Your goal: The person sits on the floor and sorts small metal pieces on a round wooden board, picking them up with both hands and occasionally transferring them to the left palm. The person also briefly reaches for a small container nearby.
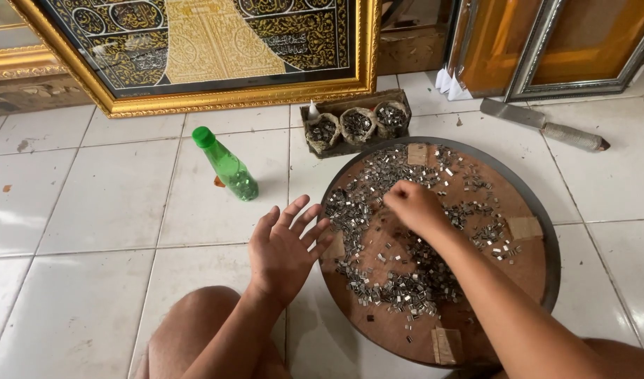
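I see a heap of small silvery metal clips (399, 281) spread over a round brown wooden tray with a dark metal rim (525, 260), which lies flat on the white tiled floor (90, 196). My right hand (414, 205) is down among the clips near the tray's middle, fingers curled and pinched together; I cannot tell whether a clip is caught between them. My left hand (288, 247) hovers at the tray's left edge, palm down, fingers spread wide and holding nothing.

Just beyond the tray's far rim sits a small dark box with three round cups of more metal pieces (356, 125). To the left, apart from the tray, a green plastic bottle with a green cap (227, 165) leans on the tiles. Behind it stands a large gold-framed black and gold picture (210, 49). To the far right a flat metal blade with a wrapped handle (543, 125) lies on the floor, near silver-framed panels (546, 49). Nothing stands between my hands and the clips.
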